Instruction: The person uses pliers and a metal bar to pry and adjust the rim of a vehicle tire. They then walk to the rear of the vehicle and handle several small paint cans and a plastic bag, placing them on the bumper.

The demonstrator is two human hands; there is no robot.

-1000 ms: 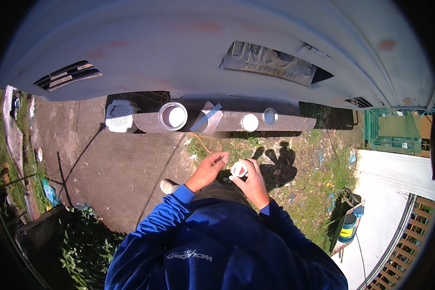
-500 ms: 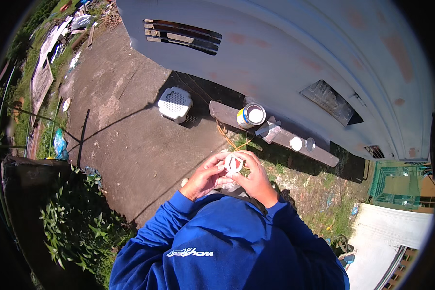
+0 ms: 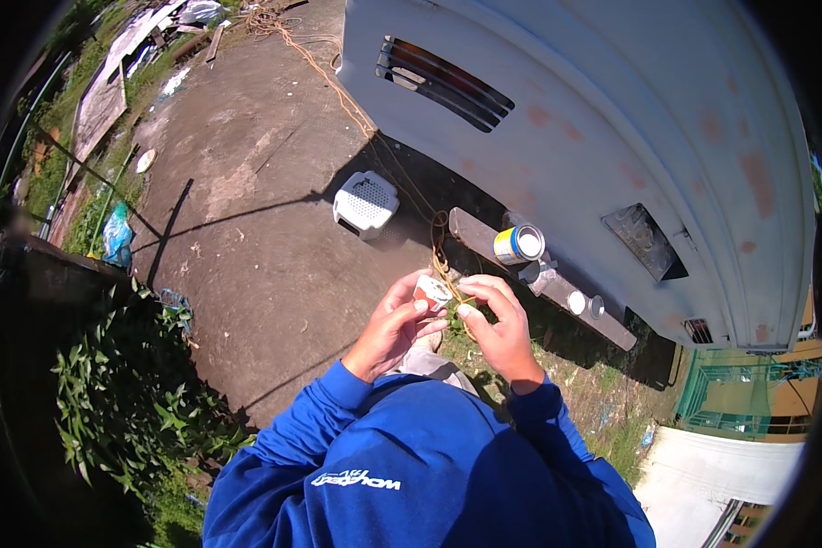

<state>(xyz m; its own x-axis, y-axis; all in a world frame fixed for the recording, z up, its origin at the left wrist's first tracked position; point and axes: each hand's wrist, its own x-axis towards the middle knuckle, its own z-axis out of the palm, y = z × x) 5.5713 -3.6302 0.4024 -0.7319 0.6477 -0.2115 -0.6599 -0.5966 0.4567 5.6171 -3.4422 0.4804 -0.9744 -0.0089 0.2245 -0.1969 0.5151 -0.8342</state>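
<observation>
My left hand (image 3: 391, 326) and my right hand (image 3: 496, 327) meet in front of my chest, both closed on a small white round object (image 3: 432, 292), likely a roll of tape or a cap. The fingers of both hands pinch its edges. My blue sleeves come up from the lower edge. Just beyond the hands lies a long grey plank (image 3: 537, 276) carrying a blue and yellow can (image 3: 519, 245) and small white lids (image 3: 576, 302).
A large white rust-spotted vehicle body (image 3: 612, 119) fills the upper right. A white plastic stool (image 3: 365, 203) stands on the concrete ground. An orange rope (image 3: 356, 110) trails across the ground. Green bushes (image 3: 128, 402) grow at left, a green fence (image 3: 740, 402) at right.
The view has swung left and down, so the plank and can moved right. My hands came together on the small white object and stay closed on it.
</observation>
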